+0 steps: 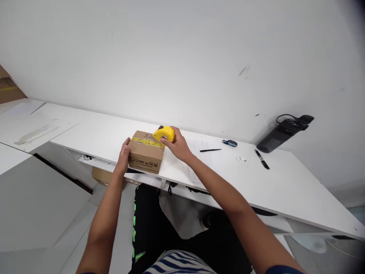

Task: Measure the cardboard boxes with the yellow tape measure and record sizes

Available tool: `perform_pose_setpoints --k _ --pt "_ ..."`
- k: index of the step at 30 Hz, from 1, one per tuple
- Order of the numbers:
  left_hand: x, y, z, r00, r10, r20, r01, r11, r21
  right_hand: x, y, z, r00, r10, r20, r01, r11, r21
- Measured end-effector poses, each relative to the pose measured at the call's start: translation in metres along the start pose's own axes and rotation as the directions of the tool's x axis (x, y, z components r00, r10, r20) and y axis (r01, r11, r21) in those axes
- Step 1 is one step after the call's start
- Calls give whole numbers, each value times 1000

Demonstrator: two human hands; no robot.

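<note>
Box: the brown box (pixel 146 152) is sitting on the bench (pixel 228 179), close to its front edge; its top is being closed, so its inside is not showing.
Top of box: a strip of yellow tape (pixel 140 140) is running across it, and some handwriting is standing behind the strip; dark print is covering the front side.
Left hand: the left hand (pixel 124 156) is resting against the left side of the box, its fingers lying along this side and not pinching.
Right hand: the right hand (pixel 180 145) is holding a yellow tool (pixel 167 132), the fingers and thumb closing around it, above the right back part of the box.
Bottle: the dark bottle (pixel 276 136) is standing near the wall, wearing a lid with a loop; I cannot tell what it is containing.
Shelf: under the bench, the shelf (pixel 182 190) is keeping some black things, partly hiding.
Lower carton: the lower carton (pixel 100 176) is showing only partly, below the shelf.
Right part of bench: a pen (pixel 210 150), a blue item (pixel 229 143), a white piece (pixel 241 159) and a marker (pixel 262 159) are lying apart.
</note>
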State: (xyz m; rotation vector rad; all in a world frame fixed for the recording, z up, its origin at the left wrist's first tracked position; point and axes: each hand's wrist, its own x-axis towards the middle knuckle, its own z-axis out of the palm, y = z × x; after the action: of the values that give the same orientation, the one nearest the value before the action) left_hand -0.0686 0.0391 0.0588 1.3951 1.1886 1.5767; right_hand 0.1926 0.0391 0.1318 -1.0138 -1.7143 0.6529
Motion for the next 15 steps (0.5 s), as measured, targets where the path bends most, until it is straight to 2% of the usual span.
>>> perform_pose_setpoints --k 4,8,11,15 --pt "-1 6 22 996 -90 -26 89 995 -46 49 -21 31 965 -32 259 72 986 -149" --pt "-7 -3 36 997 -62 -44 57 993 -104 64 -23 53 895 -82 439 209 945 -250" --pt "-9 -7 37 998 -52 -37 48 994 -97 65 -24 55 868 -100 487 263 924 -279" --pt "-9 -7 38 997 13 -75 -18 998 -57 62 -29 41 856 -79 511 275 907 -320"
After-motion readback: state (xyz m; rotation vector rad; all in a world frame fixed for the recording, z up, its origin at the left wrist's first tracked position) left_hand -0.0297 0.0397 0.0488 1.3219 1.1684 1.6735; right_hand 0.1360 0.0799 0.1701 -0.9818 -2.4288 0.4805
